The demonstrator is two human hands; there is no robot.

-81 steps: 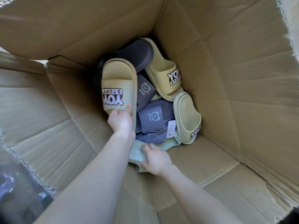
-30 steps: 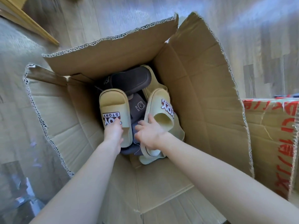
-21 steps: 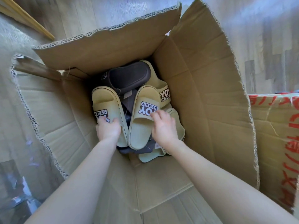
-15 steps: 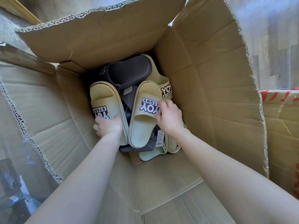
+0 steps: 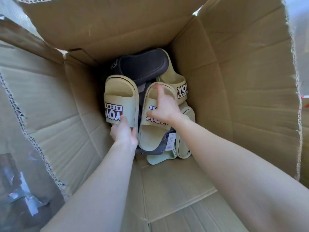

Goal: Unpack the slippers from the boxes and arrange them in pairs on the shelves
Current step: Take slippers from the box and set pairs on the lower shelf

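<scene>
— Hands?
— Left hand [image 5: 124,132] grips the near end of the first yellow slipper [image 5: 120,91], thumb on top. Right hand [image 5: 163,108] lies over the strap of the second yellow slipper [image 5: 148,138]; blur hides whether it grips.
— Orientation?
— Both run lengthwise away from the wrists, side by side in the box [image 5: 234,97]. Beyond the fingertips a dark slipper [image 5: 143,66] lies crosswise.

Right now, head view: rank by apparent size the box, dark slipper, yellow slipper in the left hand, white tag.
Box, largest.
Yellow slipper in the left hand and dark slipper: about alike, dark one partly covered, so no ranking.
White tag, smallest.
</scene>
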